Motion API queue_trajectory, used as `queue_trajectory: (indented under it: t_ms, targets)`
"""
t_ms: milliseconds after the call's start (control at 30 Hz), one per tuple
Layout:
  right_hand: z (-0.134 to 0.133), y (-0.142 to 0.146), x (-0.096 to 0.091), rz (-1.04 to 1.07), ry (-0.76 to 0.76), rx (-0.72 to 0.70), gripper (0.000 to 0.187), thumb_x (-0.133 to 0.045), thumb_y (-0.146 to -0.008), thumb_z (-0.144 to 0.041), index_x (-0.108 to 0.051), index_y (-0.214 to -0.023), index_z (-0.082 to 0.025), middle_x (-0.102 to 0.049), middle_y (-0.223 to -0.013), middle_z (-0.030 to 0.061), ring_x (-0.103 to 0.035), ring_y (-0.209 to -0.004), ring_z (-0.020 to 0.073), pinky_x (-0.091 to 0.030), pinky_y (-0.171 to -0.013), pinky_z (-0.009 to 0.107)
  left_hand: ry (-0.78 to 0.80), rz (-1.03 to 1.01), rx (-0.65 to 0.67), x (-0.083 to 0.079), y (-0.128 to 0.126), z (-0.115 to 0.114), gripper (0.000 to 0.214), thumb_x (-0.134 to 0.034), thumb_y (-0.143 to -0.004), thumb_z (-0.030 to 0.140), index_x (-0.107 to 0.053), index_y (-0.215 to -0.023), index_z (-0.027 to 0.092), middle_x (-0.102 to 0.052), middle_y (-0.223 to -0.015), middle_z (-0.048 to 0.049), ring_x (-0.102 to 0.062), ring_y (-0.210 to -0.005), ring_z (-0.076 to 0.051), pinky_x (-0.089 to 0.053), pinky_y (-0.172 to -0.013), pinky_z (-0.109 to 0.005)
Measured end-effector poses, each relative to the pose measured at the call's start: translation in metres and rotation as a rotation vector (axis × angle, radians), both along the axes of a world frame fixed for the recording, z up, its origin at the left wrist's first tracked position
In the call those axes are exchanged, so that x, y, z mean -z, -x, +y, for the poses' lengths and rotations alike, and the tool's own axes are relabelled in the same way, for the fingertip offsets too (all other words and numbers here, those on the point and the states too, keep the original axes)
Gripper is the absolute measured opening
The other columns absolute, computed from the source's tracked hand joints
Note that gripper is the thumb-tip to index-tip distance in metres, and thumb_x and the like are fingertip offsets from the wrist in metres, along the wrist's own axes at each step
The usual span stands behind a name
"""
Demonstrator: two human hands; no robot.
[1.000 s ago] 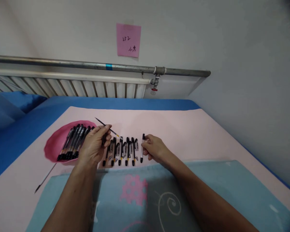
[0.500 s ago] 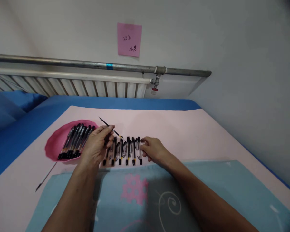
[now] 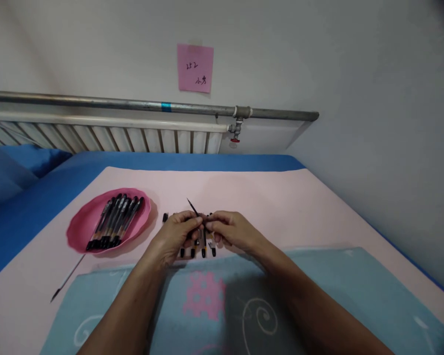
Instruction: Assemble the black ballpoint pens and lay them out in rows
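Observation:
My left hand [image 3: 177, 229] is closed in a pinch on a thin dark pen refill [image 3: 192, 206], its pointed tip slanting up and to the left. My right hand [image 3: 229, 229] meets it, thumb and fingers pinched at the refill's lower end; whether another small part is in them is hidden. Beneath both hands lies a row of clear pen barrels [image 3: 203, 249] with black ends, partly covered by my fingers. A small metallic piece [image 3: 210, 245] shows among them.
To the left, a pink scalloped bowl [image 3: 76, 231] holds several black-capped pens [image 3: 114, 222]. Another refill [image 3: 68, 277] lies in front of it. A light blue patterned cloth [image 3: 133, 286] covers the near edge of the pink tabletop [image 3: 274, 207]. Behind are a radiator [image 3: 133, 139] and pipe [image 3: 114, 103].
My left hand has moved right and slightly down with the refill, uncovering the bowl's right side. The refill has turned steeper. My hands now meet, and my right fingers are at the refill.

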State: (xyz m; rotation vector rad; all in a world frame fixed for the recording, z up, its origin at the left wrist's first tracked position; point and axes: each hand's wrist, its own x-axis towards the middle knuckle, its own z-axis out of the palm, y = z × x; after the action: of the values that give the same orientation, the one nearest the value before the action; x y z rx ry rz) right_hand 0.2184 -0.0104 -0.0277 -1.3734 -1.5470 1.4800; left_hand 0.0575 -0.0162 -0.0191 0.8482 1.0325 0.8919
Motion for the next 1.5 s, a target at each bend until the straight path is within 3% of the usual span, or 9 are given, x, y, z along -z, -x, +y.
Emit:
queue_trajectory:
  t_ms: [200,300,433,600,900,1100,1233,1367,1500]
  targets:
    - [-0.004,0.001,-0.005,0.175,0.136,0.001,0.008,-0.055,-0.068,-0.019,-0.051,-0.074,-0.016,-0.049,-0.046,-0.0065,-0.041,-0.034,0.0052,-0.030,-0.033,0.016,-0.011,-0.037,-0.006,0.003,-0.008,-0.001,0.022,-0.067,-0.062,0.029,-0.057,-0.072,0.012,-0.050,-0.053,0.0024,-0.036,-0.038,-0.003,-0.021,-0.033,-0.014]
    - [-0.001,-0.004,-0.007,0.025,0.131,0.033,0.009,-0.051,-0.068,-0.014,-0.051,-0.077,-0.016,-0.048,-0.041,-0.0075,-0.038,-0.027,0.0055,-0.029,-0.030,0.016,-0.026,-0.008,-0.054,0.002,-0.006,0.001,0.023,-0.066,-0.062,0.028,-0.058,-0.078,0.013,-0.054,-0.059,0.0008,-0.039,-0.038,-0.003,-0.019,-0.032,-0.014]
    - [0.005,-0.011,-0.002,-0.304,0.154,0.112,0.026,-0.048,-0.066,-0.008,-0.049,-0.091,-0.017,-0.049,-0.037,-0.0080,-0.037,-0.023,0.0081,-0.028,-0.027,0.017,-0.027,0.083,-0.104,0.001,-0.001,0.004,0.020,-0.062,-0.067,0.032,-0.056,-0.074,0.014,-0.054,-0.057,0.0008,-0.038,-0.036,-0.004,-0.018,-0.030,-0.015]
    - [0.006,-0.012,0.008,-0.389,0.175,0.074,0.033,-0.049,-0.065,-0.007,-0.046,-0.096,-0.017,-0.051,-0.035,-0.0068,-0.040,-0.022,0.0094,-0.031,-0.026,0.016,-0.019,0.061,-0.058,0.003,0.000,0.004,0.024,-0.061,-0.069,0.038,-0.054,-0.068,0.015,-0.051,-0.053,0.0024,-0.039,-0.037,-0.004,-0.018,-0.030,-0.015]
    - [0.003,-0.007,0.008,-0.382,0.174,0.024,0.029,-0.049,-0.065,-0.006,-0.044,-0.092,-0.017,-0.052,-0.037,-0.0065,-0.041,-0.023,0.0093,-0.032,-0.025,0.017,0.018,0.025,-0.079,0.000,-0.001,0.004,0.028,-0.061,-0.068,0.040,-0.052,-0.066,0.015,-0.048,-0.050,0.0030,-0.040,-0.038,-0.005,-0.018,-0.031,-0.015]
    - [0.003,-0.009,0.011,-0.357,0.138,0.010,0.014,-0.048,-0.066,-0.009,-0.046,-0.078,-0.017,-0.054,-0.045,-0.0041,-0.049,-0.033,0.0097,-0.035,-0.027,0.016,0.021,0.013,-0.067,0.000,-0.001,0.003,0.027,-0.061,-0.068,0.040,-0.052,-0.067,0.014,-0.049,-0.051,0.0027,-0.040,-0.038,-0.005,-0.020,-0.032,-0.015]
    - [0.005,-0.012,0.013,-0.375,0.115,0.073,0.012,-0.048,-0.065,-0.009,-0.048,-0.075,-0.017,-0.051,-0.046,-0.0044,-0.049,-0.036,0.0082,-0.033,-0.030,0.014,0.040,-0.056,-0.061,0.005,-0.002,0.004,0.026,-0.061,-0.069,0.038,-0.054,-0.067,0.013,-0.050,-0.052,0.0014,-0.040,-0.037,-0.005,-0.019,-0.031,-0.015]
    - [0.005,-0.010,0.003,-0.347,-0.033,0.129,0.009,-0.045,-0.072,-0.015,-0.053,-0.075,-0.017,-0.049,-0.046,-0.0050,-0.047,-0.037,0.0081,-0.034,-0.034,0.016,0.140,-0.143,-0.059,0.006,-0.005,0.005,0.025,-0.055,-0.075,0.035,-0.057,-0.072,0.010,-0.054,-0.059,-0.0036,-0.045,-0.041,-0.006,-0.021,-0.031,-0.014]
    - [-0.004,-0.003,-0.014,-0.288,-0.459,0.095,0.012,-0.048,-0.076,-0.017,-0.060,-0.076,-0.018,-0.059,-0.067,-0.0007,-0.055,-0.064,0.0103,-0.044,-0.060,0.021,0.217,-0.148,-0.044,0.002,-0.011,0.002,0.031,-0.048,-0.079,0.039,-0.057,-0.073,0.010,-0.055,-0.058,-0.0048,-0.046,-0.042,-0.007,-0.023,-0.032,-0.015]
